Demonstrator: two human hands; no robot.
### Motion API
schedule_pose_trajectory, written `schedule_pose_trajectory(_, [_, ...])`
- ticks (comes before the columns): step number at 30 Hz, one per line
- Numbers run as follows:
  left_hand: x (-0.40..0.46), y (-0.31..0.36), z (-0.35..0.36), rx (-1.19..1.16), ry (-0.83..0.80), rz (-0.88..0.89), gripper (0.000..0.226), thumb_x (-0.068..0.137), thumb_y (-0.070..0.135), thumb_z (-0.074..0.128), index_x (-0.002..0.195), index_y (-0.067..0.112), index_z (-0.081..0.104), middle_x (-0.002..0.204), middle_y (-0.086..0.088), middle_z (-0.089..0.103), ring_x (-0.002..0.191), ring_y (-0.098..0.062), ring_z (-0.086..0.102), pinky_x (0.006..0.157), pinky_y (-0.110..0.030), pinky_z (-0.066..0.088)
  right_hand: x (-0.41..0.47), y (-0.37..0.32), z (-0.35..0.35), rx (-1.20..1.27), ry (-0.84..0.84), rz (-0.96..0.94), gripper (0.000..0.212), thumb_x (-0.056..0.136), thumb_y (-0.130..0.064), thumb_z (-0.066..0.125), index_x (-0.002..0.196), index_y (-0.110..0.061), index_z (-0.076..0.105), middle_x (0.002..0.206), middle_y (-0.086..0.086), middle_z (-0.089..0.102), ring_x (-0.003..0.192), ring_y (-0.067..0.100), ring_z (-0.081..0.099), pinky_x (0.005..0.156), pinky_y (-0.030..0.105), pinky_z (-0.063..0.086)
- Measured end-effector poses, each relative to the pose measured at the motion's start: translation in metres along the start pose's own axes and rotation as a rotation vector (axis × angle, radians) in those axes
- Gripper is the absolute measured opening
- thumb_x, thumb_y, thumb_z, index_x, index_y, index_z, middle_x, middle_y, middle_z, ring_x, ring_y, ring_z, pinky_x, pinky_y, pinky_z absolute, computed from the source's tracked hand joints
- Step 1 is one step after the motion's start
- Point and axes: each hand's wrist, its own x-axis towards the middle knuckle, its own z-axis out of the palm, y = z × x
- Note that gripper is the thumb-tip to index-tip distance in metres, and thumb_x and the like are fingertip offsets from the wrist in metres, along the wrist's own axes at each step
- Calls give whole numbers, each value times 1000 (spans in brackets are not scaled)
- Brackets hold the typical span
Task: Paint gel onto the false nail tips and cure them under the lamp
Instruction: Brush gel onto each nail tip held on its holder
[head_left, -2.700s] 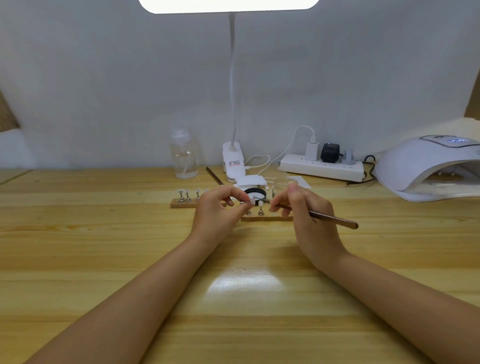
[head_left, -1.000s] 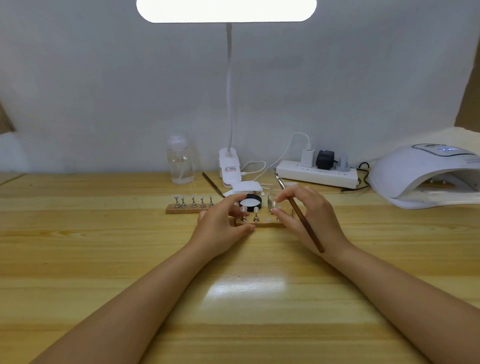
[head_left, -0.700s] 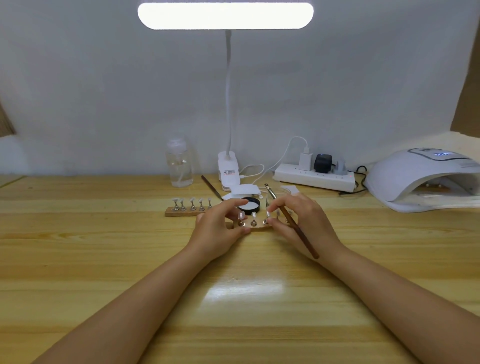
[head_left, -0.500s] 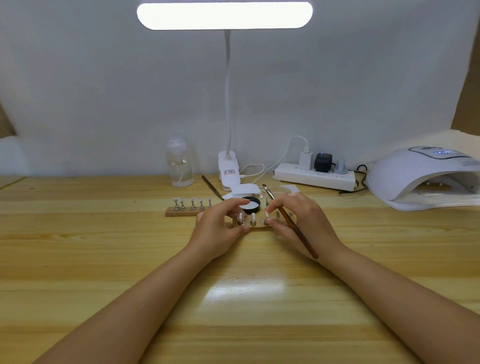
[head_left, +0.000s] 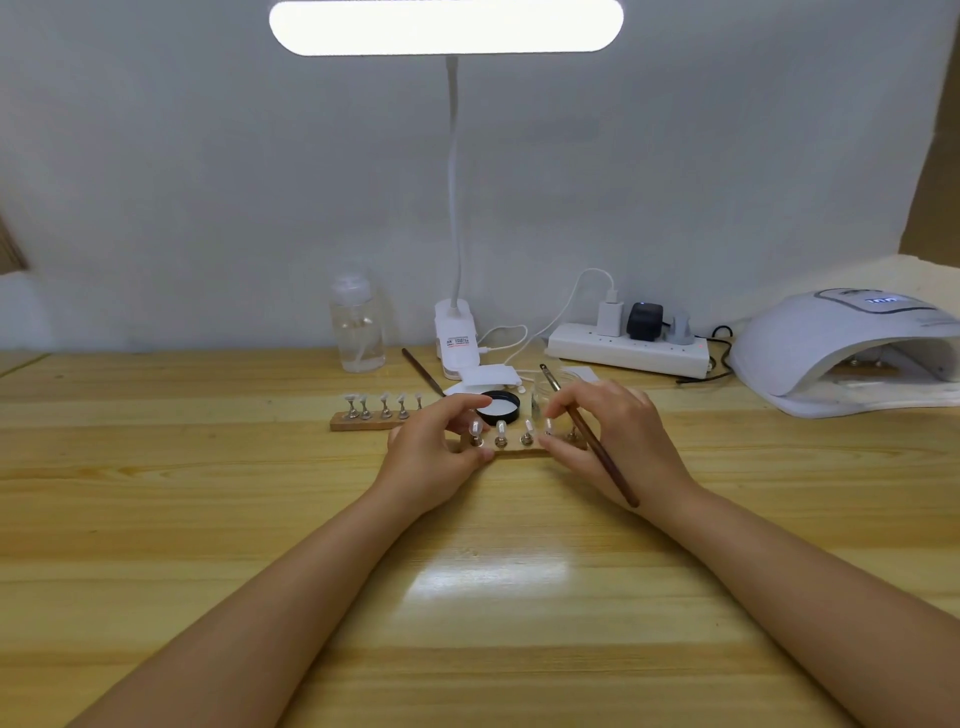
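Observation:
A small wooden strip (head_left: 514, 451) with several false nail tips on metal stands lies between my hands at the table's middle. My left hand (head_left: 434, 451) pinches its left end, thumb at the front edge and forefinger over the leftmost tip (head_left: 474, 430). My right hand (head_left: 618, 439) grips the right end and also holds a brown brush (head_left: 589, 435) slanted across its fingers, bristles pointing away. A second strip of tips (head_left: 371, 413) rests to the left. The white curing lamp (head_left: 852, 353) stands at the far right. A black gel jar lid (head_left: 500, 406) sits just behind the strip.
Behind stand a clear pump bottle (head_left: 357, 327), a clip-on desk light (head_left: 456, 338) with its lit bar overhead, a power strip (head_left: 628, 349) with plugs and cables, a spare brush (head_left: 422, 372) and a white pad (head_left: 488, 375).
Earlier my left hand held one tip up while the right brushed it. Both hands have since dropped onto the strip and taken its ends; the brush now lies slanted in my right hand.

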Motion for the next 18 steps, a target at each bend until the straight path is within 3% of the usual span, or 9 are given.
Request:
schedule_pose_trajectory(6, [2,-3,1,-9,11,-49,43,74,14,74,112,28,58,93,12,64,94,-10,61,103,-45,35,-1,-2,-1,2,0,-27,12,78,-15,72,87,-13,65,83,-5,63,81,6,48,84,26,29])
schedule_pose_trajectory(11, [2,-3,2,12,15,-68,41,75,17,73,114,22,59,94,9,65,99,-13,59,101,-44,37,-4,-7,-2,-87,7,-129,17,70,-6,76,82,-12,67,80,1,68,78,22,63,78,32,38])
schedule_pose_trajectory(16, [1,-1,2,38,28,-46,45,75,23,73,117,26,56,106,14,56,96,-6,54,101,-43,37,-4,-11,0,-97,83,-203,17,69,-3,76,81,-12,68,73,0,67,70,20,63,78,31,40])
schedule_pose_trajectory(18, [-1,1,1,47,33,32,49,74,27,74,119,25,56,115,10,54,100,-6,51,99,-34,38,-4,-13,2,-46,103,-224,15,71,-5,74,83,-11,67,74,-1,67,69,16,62,83,25,38])
